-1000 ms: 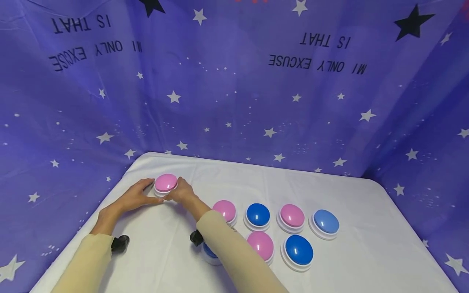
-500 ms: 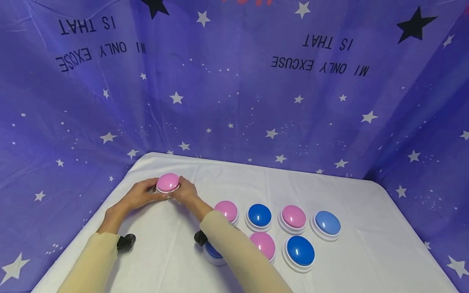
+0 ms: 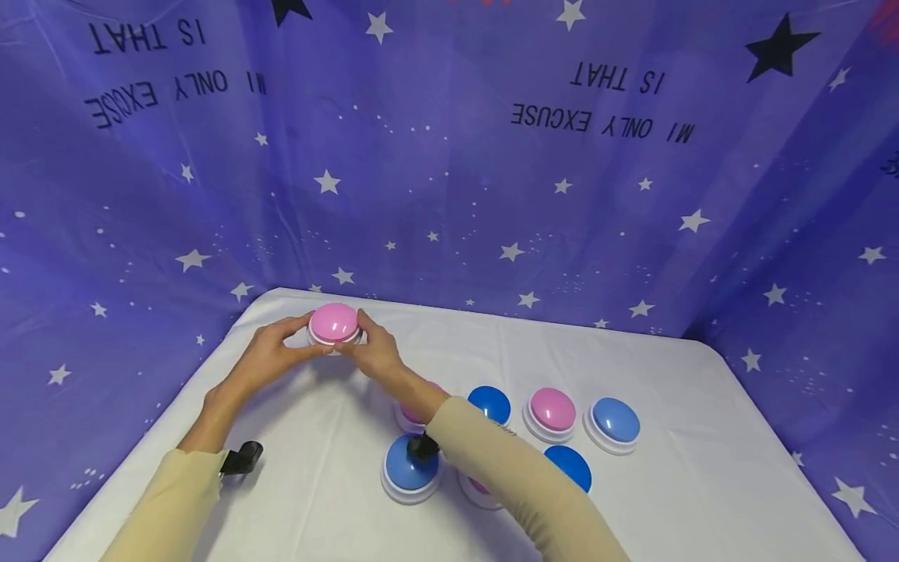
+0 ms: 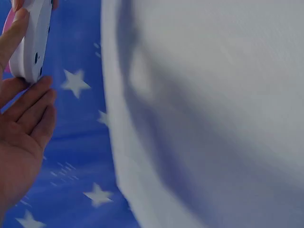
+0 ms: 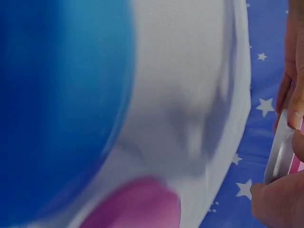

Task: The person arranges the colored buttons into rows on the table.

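Both hands grip a pink domed push button [image 3: 335,321] with a white round base, held up over the back left of the table. My left hand [image 3: 270,353] pinches its left rim, thumb at the front. On the other side, my right hand [image 3: 379,355] grips the right rim, thumb also at the front. The left wrist view shows the white base [image 4: 35,42] edge-on, with dark spots underneath. In the right wrist view, part of the held button [image 5: 281,152] appears between fingers of both hands.
A light blue button [image 3: 403,468] stands below the right wrist camera [image 3: 421,446]. The right sleeve [image 3: 520,468] partly covers several buttons. A pink button [image 3: 552,409] and a light blue one [image 3: 616,420] stand farther right. Starry purple cloth [image 3: 449,195] hangs behind the white table [image 3: 674,499].
The two hands have raised the pink button off the table and moved it slightly right and back. The right forearm has swung right, uncovering the front left blue button.
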A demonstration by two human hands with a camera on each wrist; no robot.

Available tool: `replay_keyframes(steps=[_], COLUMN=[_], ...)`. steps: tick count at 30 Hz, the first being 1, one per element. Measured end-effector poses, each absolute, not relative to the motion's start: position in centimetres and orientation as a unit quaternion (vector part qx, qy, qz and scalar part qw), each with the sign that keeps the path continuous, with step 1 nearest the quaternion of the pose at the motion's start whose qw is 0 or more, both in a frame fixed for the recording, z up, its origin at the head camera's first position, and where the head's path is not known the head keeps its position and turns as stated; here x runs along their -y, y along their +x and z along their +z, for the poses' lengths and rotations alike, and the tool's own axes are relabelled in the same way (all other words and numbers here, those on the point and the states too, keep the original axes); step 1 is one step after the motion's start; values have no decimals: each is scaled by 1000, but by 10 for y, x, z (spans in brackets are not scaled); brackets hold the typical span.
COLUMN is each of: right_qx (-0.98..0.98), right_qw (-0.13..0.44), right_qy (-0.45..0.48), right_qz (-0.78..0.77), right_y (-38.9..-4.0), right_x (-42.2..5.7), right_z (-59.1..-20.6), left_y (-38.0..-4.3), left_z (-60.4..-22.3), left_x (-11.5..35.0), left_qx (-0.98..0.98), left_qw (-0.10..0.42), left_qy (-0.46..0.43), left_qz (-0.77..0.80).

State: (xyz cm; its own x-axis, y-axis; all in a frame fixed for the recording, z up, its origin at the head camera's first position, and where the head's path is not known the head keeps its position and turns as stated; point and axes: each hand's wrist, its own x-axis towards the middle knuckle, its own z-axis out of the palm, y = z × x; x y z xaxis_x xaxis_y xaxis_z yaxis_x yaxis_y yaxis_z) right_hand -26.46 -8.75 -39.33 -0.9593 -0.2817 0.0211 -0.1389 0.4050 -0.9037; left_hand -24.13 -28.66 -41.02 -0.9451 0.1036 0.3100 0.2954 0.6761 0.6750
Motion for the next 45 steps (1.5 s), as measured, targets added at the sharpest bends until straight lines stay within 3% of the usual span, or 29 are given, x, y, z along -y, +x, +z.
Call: replay_keyframes(steps=[7,13,16,31,45], right_qx=[-790,-770,-754,-733,-749], right_qw=[40,37,31,-2,-25], right_qy=[-194,-200,-203,-164,-123], right_qz=[-581,-605,-624,-660,-650], right_y=[-253,-231,-220,-169,-139], right_x=[43,-2,-24,-118,-174], right_z=[-377,-370,-372,-389,-401], left_y=[-228,-211,-202,-174,-163], left_z=[-382,-369,-367,-379,-388], left_x=[248,205,183,93,39], left_qx=[897,870,862,856,862], left_qw=[177,245,253,175,118], left_qy=[-138,-192,-207,-222,-252], left_qz=[-381,-382,-388,-432,-425])
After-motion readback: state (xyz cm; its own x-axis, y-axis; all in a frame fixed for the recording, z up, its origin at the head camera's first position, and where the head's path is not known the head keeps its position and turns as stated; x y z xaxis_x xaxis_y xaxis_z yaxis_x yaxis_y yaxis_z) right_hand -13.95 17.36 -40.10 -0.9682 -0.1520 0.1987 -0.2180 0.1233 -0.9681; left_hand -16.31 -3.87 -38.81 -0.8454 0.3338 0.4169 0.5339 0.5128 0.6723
